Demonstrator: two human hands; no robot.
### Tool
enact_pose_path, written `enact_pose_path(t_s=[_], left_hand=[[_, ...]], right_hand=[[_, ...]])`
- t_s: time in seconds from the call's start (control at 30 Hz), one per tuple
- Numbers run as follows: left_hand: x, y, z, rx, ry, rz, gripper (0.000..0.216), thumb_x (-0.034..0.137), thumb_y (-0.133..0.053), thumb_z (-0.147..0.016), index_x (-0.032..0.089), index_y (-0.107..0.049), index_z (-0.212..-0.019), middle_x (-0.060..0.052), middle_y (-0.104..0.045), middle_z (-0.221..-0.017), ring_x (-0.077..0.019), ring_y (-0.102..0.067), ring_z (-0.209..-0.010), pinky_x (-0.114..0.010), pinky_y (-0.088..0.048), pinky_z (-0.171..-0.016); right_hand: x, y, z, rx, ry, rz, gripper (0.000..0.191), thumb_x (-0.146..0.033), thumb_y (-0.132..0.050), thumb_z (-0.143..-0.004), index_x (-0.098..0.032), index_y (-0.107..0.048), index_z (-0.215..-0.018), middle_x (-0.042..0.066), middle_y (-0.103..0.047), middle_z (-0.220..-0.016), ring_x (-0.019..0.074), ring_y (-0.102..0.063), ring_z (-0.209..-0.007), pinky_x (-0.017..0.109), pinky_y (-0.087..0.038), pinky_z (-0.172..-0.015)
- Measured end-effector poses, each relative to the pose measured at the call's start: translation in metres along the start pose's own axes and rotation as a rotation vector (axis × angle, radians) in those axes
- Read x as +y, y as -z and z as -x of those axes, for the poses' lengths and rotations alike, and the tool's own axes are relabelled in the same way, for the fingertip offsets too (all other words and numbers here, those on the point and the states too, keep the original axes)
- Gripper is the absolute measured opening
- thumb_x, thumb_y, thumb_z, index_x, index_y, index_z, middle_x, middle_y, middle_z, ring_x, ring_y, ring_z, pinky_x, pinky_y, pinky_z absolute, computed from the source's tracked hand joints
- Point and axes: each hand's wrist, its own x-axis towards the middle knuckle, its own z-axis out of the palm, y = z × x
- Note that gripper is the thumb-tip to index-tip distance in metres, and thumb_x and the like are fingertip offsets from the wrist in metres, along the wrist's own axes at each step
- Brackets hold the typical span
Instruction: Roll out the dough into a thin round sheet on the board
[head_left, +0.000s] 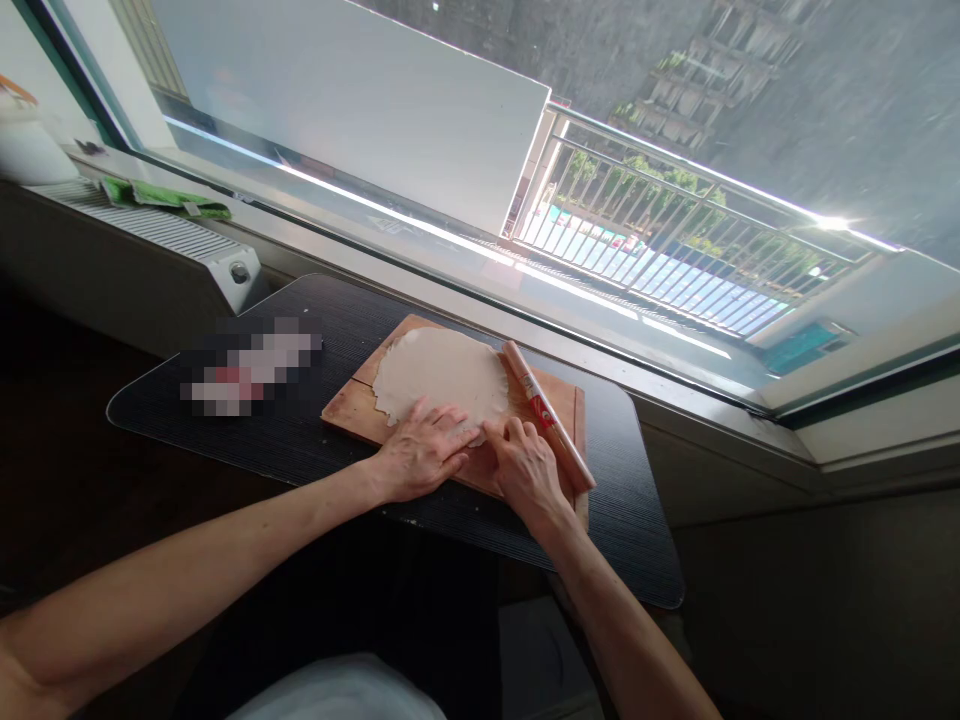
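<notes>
A thin, pale sheet of dough (442, 370) with a ragged edge lies on a wooden board (349, 405). My left hand (420, 452) rests open, its fingers stretched over the near part of the sheet. Beside it, my right hand (526, 468) has curled fingers, with thumb and index finger closed at the dough's near right edge. Its fingertips are partly hidden, and the grip looks like a pinch. Along the board's right side, a rolling pin (562, 440) with a red label lies slantwise, just past my right hand and apart from it.
The board sits on a dark table (622, 450) with rounded corners. A blurred-out item (255, 365) lies on the table's left side. Behind the table run a window sill (675, 395) and a large window. At the left stands a radiator (172, 240) with a green cloth (165, 197) on top.
</notes>
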Motion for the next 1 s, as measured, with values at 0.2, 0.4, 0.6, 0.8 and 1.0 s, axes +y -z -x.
enact_pose_path(t_s=[0.2,0.4,0.6,0.8,1.0], left_hand=[[-0.004,0.004,0.008,0.095,0.020,0.030,0.036,0.033,-0.042,-0.098,0.024,-0.060,-0.128,-0.011,-0.057,-0.138,-0.0270,-0.045,-0.133,-0.057,-0.020,-0.119],[-0.018,0.012,0.023,0.226,0.088,0.051,0.028,0.026,-0.044,-0.095,0.021,-0.067,-0.110,-0.011,-0.062,-0.125,-0.0265,-0.054,-0.121,-0.057,-0.024,-0.116],[-0.038,0.015,0.032,0.321,0.171,0.026,0.023,0.025,-0.048,-0.092,0.021,-0.067,-0.103,-0.008,-0.065,-0.110,-0.0246,-0.058,-0.107,-0.052,-0.030,-0.113],[-0.044,0.007,0.032,0.373,0.169,0.017,0.020,0.024,-0.048,-0.092,0.021,-0.067,-0.100,-0.008,-0.066,-0.109,-0.0252,-0.058,-0.104,-0.053,-0.033,-0.110],[-0.045,0.005,0.034,0.427,0.135,-0.011,0.020,0.023,-0.048,-0.094,0.018,-0.066,-0.100,-0.008,-0.067,-0.104,-0.0237,-0.059,-0.098,-0.048,-0.041,-0.104]], right_hand=[[0.054,0.012,-0.028,0.227,-0.317,-0.134,0.035,-0.027,-0.040,-0.101,-0.022,-0.065,-0.125,0.009,-0.062,-0.118,0.0232,-0.053,-0.111,0.033,-0.039,-0.093],[0.070,-0.003,-0.050,0.104,-0.338,-0.209,0.030,-0.031,-0.051,-0.096,-0.019,-0.065,-0.120,0.009,-0.063,-0.111,0.0217,-0.055,-0.105,0.031,-0.040,-0.092],[0.037,0.007,-0.039,0.205,-0.190,-0.463,0.025,-0.033,-0.052,-0.091,-0.020,-0.068,-0.105,0.003,-0.062,-0.094,0.0169,-0.055,-0.083,0.027,-0.041,-0.075],[-0.013,0.011,-0.071,0.191,-0.129,-0.642,0.022,-0.037,-0.055,-0.088,-0.018,-0.066,-0.086,-0.002,-0.056,-0.075,0.0129,-0.050,-0.067,0.024,-0.036,-0.063],[-0.042,-0.006,-0.084,0.214,-0.200,-0.408,0.033,-0.034,-0.040,-0.100,-0.019,-0.068,-0.107,0.008,-0.065,-0.104,0.0204,-0.058,-0.094,0.029,-0.043,-0.083]])
